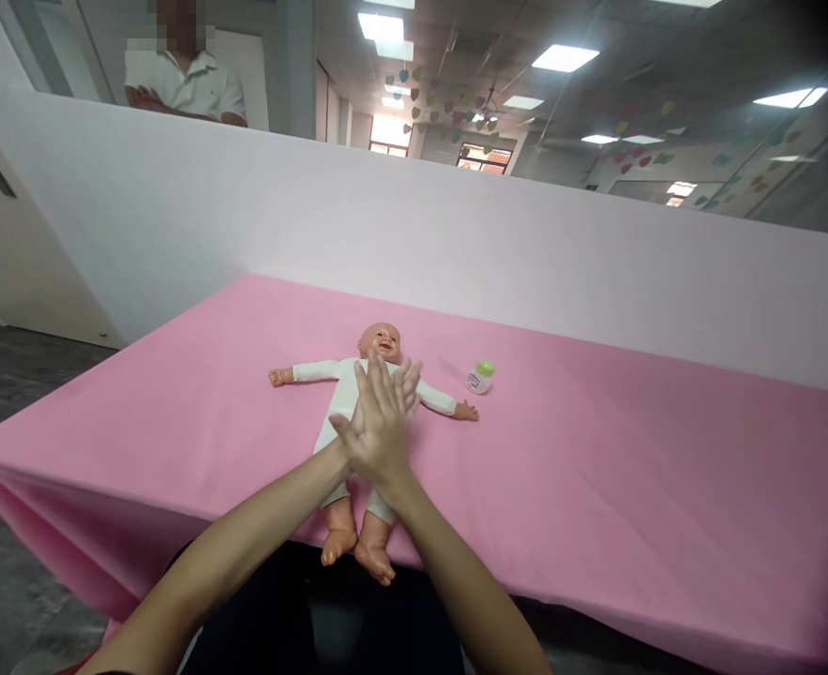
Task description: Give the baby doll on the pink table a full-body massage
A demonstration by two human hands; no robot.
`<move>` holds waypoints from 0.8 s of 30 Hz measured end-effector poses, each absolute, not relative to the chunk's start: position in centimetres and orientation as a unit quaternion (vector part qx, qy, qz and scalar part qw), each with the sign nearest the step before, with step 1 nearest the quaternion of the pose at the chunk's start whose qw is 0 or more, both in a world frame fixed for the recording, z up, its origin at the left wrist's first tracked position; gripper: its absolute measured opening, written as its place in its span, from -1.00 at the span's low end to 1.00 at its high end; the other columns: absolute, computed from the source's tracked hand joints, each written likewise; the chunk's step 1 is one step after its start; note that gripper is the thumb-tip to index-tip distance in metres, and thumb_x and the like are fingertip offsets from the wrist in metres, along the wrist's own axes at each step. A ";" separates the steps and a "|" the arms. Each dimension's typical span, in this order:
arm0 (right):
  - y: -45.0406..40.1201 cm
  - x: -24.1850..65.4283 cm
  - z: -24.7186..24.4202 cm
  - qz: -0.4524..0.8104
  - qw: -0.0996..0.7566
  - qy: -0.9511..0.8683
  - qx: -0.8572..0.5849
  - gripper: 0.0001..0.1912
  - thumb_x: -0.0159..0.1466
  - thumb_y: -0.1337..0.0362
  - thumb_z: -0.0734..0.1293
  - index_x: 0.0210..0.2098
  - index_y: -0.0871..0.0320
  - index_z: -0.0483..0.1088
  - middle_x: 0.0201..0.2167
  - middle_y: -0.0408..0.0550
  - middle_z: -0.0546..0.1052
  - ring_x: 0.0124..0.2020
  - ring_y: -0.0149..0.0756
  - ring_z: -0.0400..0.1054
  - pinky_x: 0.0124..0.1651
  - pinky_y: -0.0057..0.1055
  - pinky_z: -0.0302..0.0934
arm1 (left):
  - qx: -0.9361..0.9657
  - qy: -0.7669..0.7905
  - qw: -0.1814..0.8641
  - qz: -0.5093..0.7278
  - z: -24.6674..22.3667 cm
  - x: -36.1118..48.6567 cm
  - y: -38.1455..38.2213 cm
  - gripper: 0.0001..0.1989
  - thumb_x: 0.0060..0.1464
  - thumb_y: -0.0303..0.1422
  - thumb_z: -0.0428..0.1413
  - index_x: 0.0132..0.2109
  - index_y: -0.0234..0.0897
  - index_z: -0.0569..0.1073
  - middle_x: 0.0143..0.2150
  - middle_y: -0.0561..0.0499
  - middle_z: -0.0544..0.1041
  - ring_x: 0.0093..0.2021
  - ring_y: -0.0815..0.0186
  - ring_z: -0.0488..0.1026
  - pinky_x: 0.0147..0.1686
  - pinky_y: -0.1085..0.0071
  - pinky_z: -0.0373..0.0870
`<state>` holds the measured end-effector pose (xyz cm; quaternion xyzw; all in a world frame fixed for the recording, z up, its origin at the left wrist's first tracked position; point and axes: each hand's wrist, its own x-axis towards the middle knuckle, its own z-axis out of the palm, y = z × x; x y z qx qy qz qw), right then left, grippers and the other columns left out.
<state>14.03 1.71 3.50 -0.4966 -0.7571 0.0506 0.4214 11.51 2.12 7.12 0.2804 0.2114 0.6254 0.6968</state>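
Observation:
A baby doll (341,394) in a white bodysuit lies on its back on the pink tablecloth (596,487), arms spread and bare feet hanging over the near edge. Above its belly my hands are pressed palm to palm, fingers straight and pointing away from me. My right hand (378,433) is nearer the camera and covers most of my left hand (407,382), of which the fingertips show. Neither hand holds anything. A small white bottle with a green cap (480,377) lies on the cloth just right of the doll's arm.
A white partition wall (456,234) runs behind the table. A person in a white shirt (185,84) stands behind it at the top left with arms crossed. Dark floor (12,375) lies to the left of the table.

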 end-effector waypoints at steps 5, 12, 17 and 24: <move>6.6 18.3 4.2 0.106 0.491 -0.687 -0.525 -0.21 0.50 -0.25 -0.01 0.51 0.08 0.09 0.51 -0.04 0.05 0.56 -0.14 -0.19 0.58 -0.01 -0.28 | 0.312 0.162 0.799 0.487 5.6 10.4 4.1 -0.24 0.37 0.17 -0.31 0.35 -0.17 0.42 0.31 -0.15 0.47 0.45 0.04 0.21 0.41 0.10 0.23; 13.4 24.2 0.6 0.182 0.536 -0.593 -0.573 -0.25 0.40 -0.28 0.19 0.20 0.22 0.48 0.24 0.19 0.47 0.28 -0.01 0.35 0.36 -0.10 0.22 | 0.468 0.217 0.637 0.573 2.4 8.5 15.0 -0.45 0.34 0.14 0.00 0.13 -0.16 0.55 0.34 -0.10 0.44 0.40 0.14 0.31 0.35 0.28 0.25; 19.6 26.4 -0.2 0.210 0.543 -0.567 -0.583 -0.37 0.39 -0.14 0.27 0.17 0.26 0.47 0.17 0.19 0.52 0.14 -0.08 0.46 0.22 -0.19 0.34 | 0.615 0.425 0.352 0.563 2.2 7.6 22.0 -0.50 0.39 0.04 0.00 -0.17 -0.30 0.57 -0.07 -0.16 0.64 0.01 0.08 0.55 0.03 0.28 0.40; 24.7 26.4 -1.0 0.257 0.507 -0.577 -0.587 -0.43 0.39 -0.11 0.28 0.14 0.20 0.51 0.24 0.12 0.47 0.25 -0.14 0.39 0.33 -0.26 0.24 | 0.712 0.563 0.231 0.350 3.0 8.2 26.0 -0.58 0.39 -0.06 -0.04 -0.15 -0.15 0.63 -0.11 -0.06 0.67 -0.09 0.13 0.55 -0.19 0.35 0.29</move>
